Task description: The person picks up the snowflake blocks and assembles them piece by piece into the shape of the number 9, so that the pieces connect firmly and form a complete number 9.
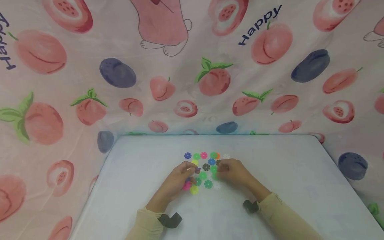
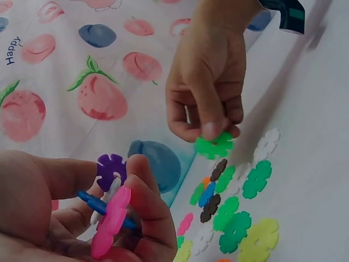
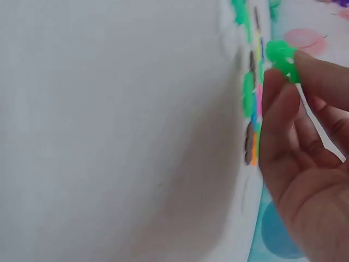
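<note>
Several flat flower-shaped plastic discs point(image 1: 207, 166) in many colours lie on the white table point(image 1: 270, 166). My left hand point(image 1: 183, 176) holds a small cluster of joined discs point(image 2: 109, 207): purple, white, pink and blue. My right hand point(image 1: 231, 171) pinches one bright green disc point(image 2: 214, 145) just above the loose pile point(image 2: 234, 218). In the right wrist view the green disc point(image 3: 281, 57) sits at my fingertips point(image 3: 272, 87), with the pile point(image 3: 252, 93) edge-on beyond.
A fruit-printed cloth point(image 1: 192, 66) hangs behind and to both sides of the table. The table's left edge point(image 1: 90, 196) and back edge point(image 1: 216, 135) are close to the cloth. A green object point(image 1: 375, 210) lies at the far right.
</note>
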`<state>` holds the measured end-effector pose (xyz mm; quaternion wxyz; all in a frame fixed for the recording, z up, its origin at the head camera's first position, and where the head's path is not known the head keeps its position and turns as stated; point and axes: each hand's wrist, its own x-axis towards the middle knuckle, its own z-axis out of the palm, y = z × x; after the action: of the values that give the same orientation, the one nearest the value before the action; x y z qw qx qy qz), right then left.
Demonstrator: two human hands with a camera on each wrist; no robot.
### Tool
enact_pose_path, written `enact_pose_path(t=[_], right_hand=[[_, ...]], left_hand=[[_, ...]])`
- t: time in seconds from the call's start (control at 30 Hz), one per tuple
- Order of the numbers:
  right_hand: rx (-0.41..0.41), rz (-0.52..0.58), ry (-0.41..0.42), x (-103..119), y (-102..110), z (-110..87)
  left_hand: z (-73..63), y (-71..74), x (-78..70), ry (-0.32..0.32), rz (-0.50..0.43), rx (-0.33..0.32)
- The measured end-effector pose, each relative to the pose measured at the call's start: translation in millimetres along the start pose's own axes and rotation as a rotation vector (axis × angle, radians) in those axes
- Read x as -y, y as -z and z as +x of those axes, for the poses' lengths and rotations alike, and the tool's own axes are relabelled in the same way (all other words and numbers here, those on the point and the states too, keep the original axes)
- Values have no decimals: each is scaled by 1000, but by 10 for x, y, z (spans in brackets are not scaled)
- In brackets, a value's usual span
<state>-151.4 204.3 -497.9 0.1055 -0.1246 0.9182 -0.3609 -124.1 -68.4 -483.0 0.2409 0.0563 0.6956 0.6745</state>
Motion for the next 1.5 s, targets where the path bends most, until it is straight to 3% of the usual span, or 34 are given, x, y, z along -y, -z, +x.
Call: enact_pose_path(t=[0.33,0.5,0.77,1.0,1.27,1.5], right_hand=[[85,391,-44,248,84,-98],[78,480,-45,369,108,-139],[63,469,-28,518,113,-195],[51,483,20,592,101,-217],[38,465,28,643,72,-213],[37,467,38,658,38,-197]], left_hand=[[14,-4,25,-30,52,-14],[6,-17,2,-76,105,-49],[-12,-14,-23,-101,131,-44],[-36,-41,-63,-90,40,-44],[-50,-62,-73,-89,18,-106],[-54,-79,-63,-76,-37,-115]])
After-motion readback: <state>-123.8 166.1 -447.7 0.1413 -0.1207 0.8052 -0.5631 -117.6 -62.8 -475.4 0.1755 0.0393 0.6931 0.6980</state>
